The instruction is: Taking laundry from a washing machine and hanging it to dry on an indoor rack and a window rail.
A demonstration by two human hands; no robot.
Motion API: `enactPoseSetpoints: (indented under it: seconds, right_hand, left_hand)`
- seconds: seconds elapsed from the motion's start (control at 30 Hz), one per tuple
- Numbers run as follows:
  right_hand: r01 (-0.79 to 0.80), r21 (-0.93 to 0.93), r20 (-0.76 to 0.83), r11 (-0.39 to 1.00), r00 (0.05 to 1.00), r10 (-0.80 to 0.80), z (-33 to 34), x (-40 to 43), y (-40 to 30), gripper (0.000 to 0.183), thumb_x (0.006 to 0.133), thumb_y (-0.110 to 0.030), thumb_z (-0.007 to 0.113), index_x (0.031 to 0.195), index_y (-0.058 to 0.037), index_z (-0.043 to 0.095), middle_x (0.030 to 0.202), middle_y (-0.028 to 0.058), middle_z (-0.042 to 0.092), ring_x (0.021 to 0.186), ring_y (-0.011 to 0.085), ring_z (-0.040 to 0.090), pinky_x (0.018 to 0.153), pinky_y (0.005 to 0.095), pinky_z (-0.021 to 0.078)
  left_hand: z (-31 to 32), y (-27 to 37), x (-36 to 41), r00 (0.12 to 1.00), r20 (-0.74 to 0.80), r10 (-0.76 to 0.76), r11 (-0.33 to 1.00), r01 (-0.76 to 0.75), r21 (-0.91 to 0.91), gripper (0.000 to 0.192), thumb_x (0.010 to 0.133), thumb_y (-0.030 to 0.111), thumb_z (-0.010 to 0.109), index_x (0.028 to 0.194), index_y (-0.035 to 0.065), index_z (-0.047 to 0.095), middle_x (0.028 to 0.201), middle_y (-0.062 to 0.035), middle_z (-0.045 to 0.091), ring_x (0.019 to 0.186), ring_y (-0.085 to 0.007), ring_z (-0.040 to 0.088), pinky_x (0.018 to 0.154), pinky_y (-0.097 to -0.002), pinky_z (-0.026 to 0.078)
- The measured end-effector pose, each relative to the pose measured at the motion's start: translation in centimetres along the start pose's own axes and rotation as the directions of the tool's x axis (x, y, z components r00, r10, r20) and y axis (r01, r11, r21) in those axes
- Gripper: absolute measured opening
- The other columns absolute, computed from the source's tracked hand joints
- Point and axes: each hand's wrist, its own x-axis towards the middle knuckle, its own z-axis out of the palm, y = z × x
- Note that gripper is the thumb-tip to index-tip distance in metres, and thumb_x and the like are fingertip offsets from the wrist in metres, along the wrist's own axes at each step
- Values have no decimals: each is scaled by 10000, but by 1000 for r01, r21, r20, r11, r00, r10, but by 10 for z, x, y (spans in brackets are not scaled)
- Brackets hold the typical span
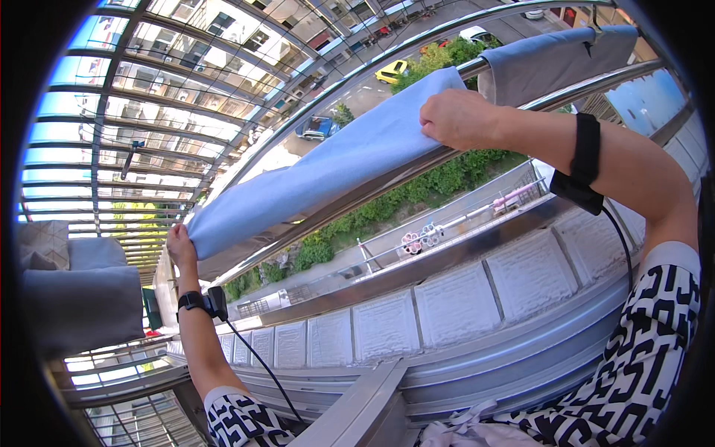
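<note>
A light blue-grey cloth (pixel 335 145) lies folded over a metal rail outside the window, running diagonally across the view. My left hand (pixel 182 246) grips its lower left end. My right hand (pixel 455 118) is closed on the cloth near its upper right end, fingers curled over the edge. A darker underside of the cloth shows below the rail. To the right of my right hand, a second grey cloth (pixel 553 64) hangs over the same rail, with a clip (pixel 593 28) at its top. Both forearms wear black straps with small devices and cables.
Metal security bars (pixel 117 112) enclose the left and top. More grey cloths (pixel 84 302) hang at far left. A silvery window track (pixel 503 363) and a frame post (pixel 357 408) lie close to me. A street with cars shows far below, beyond the rails.
</note>
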Motion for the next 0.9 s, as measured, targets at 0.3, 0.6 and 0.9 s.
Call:
enactPoseSetpoints:
  seconds: [0.3,0.6,0.9]
  right_hand:
    - [26,-192,394,981,918,53,35,55,-4,259,778,-57,495,990,22,621,1049,211,603,972,350,585,798,427,463]
    - [-25,-257,475,966,867,149,62,83,17,271,759,-49,528,1001,21,627,1044,201,609,977,337,587,776,422,465]
    - [69,-156,612,985,790,41,52,74,19,181,729,-137,557,838,-50,672,794,134,660,794,258,636,669,376,483]
  left_hand:
    - [30,40,-92,753,619,-223,839,-175,515,618,779,552,522,1202,101,519,1214,-190,474,1117,-351,477,919,-419,387]
    - [82,131,-72,816,543,199,859,-411,304,620,747,312,661,1301,169,422,1314,-119,417,1196,-309,412,949,-437,367]
    - [113,136,-63,692,635,343,869,-491,65,431,820,147,489,1251,159,487,1125,-146,572,1046,-310,534,910,-385,409]
